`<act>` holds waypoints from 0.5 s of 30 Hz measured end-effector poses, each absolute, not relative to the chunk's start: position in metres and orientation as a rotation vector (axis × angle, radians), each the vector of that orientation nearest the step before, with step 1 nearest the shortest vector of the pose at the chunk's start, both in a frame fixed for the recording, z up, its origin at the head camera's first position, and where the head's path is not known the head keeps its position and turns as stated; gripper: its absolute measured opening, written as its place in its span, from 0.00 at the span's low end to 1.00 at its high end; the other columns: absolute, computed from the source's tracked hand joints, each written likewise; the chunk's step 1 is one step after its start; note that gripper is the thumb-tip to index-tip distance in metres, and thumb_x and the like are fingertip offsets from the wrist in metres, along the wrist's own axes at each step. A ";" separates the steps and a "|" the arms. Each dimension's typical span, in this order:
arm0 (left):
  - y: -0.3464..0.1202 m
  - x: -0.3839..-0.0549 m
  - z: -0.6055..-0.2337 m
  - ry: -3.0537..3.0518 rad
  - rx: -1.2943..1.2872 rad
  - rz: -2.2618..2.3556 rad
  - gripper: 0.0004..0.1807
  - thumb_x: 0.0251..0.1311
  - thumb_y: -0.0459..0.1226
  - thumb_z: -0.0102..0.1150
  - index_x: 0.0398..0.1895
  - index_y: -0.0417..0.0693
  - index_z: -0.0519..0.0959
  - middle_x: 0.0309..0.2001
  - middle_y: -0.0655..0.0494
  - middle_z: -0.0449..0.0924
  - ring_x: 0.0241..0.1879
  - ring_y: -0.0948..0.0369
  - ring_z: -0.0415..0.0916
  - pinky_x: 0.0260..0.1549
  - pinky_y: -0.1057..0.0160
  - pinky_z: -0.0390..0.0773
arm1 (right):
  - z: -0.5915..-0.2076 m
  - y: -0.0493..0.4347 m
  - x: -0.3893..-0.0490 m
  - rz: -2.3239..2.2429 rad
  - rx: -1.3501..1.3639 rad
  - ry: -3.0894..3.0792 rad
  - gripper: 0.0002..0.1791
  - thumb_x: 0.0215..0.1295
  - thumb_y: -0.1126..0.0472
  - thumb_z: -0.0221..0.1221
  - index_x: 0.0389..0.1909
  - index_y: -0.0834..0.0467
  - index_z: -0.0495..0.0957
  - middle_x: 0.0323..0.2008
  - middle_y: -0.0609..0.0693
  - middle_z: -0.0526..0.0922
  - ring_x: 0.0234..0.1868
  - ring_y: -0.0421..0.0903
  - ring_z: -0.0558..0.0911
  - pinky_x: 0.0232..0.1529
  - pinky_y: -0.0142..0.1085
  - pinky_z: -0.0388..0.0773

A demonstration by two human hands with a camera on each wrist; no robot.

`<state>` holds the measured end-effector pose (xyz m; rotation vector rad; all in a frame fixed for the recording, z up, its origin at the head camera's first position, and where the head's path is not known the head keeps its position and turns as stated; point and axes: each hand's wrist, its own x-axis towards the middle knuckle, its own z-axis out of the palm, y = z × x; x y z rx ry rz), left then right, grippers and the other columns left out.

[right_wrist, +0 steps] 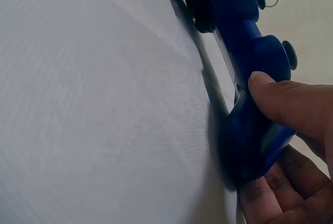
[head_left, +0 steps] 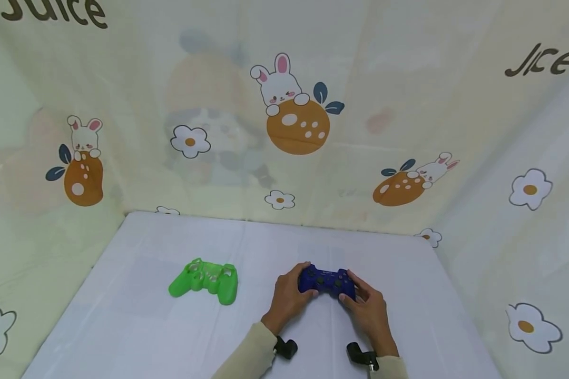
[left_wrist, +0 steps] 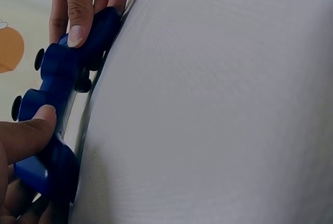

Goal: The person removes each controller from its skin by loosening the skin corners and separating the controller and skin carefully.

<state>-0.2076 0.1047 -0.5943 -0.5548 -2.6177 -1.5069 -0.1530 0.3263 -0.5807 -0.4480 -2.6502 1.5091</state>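
A dark blue game controller [head_left: 326, 281] is held between both hands, right of the table's middle. My left hand [head_left: 288, 295] grips its left end, with the thumb [left_wrist: 32, 135] on the near side. At the other end my right hand [head_left: 371, 311] holds the right grip, its thumb [right_wrist: 283, 96] pressed along the body. Both wrist views show the controller close to the white surface, its two thumbsticks facing away; whether it touches the cloth I cannot tell. To the left lies a bright green silicone controller cover [head_left: 207, 279], apart from both hands, with openings in its front.
A white table [head_left: 137, 337] lies under everything. Curtains [head_left: 389, 105] printed with rabbits, oranges and flowers rise behind it and on both sides. Small black devices [head_left: 286, 348] are strapped to the wrists, below beige sleeves.
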 end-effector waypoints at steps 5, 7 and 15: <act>0.106 -0.209 -0.595 -2.630 -0.544 -1.510 0.39 0.57 0.39 0.80 0.73 0.50 0.76 0.67 0.49 0.83 0.66 0.47 0.81 0.67 0.43 0.76 | -0.582 0.326 -0.154 1.496 -0.451 -2.648 0.39 0.67 0.61 0.72 0.77 0.41 0.72 0.79 0.56 0.70 0.77 0.60 0.72 0.74 0.52 0.70; 0.106 -0.209 -0.596 -2.632 -0.542 -1.511 0.39 0.56 0.39 0.80 0.72 0.50 0.76 0.67 0.49 0.83 0.66 0.47 0.81 0.67 0.43 0.76 | -0.583 0.326 -0.154 1.487 -0.446 -2.651 0.39 0.67 0.61 0.72 0.77 0.41 0.72 0.78 0.57 0.70 0.77 0.60 0.72 0.74 0.52 0.71; 0.102 -0.206 -0.597 -2.648 -0.619 -1.488 0.40 0.61 0.40 0.77 0.76 0.46 0.72 0.69 0.44 0.81 0.67 0.45 0.79 0.67 0.43 0.77 | -0.584 0.327 -0.150 1.422 -0.428 -2.673 0.42 0.66 0.60 0.73 0.79 0.43 0.69 0.78 0.58 0.70 0.74 0.62 0.76 0.71 0.53 0.74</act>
